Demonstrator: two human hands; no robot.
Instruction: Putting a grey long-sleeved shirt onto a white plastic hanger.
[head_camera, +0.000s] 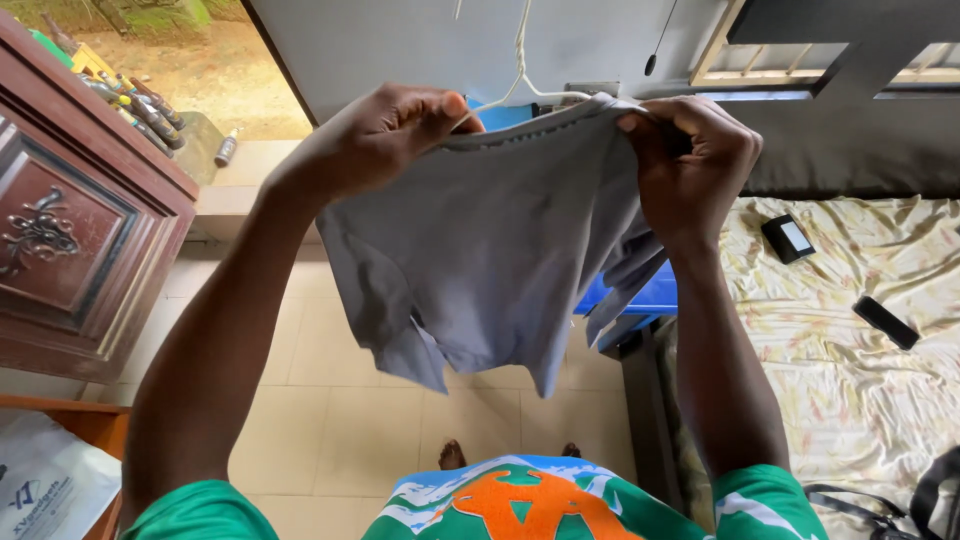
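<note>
Left hand (385, 135) and right hand (690, 165) raised at chest height, arms extended, each pinching the waistband of grey shorts (490, 250). Fabric plain, creased, hanging between both hands above tiled floor (330, 420), beside bed (850, 350).

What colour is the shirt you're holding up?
The shirt is plain grey, seen best in the head view.
</note>
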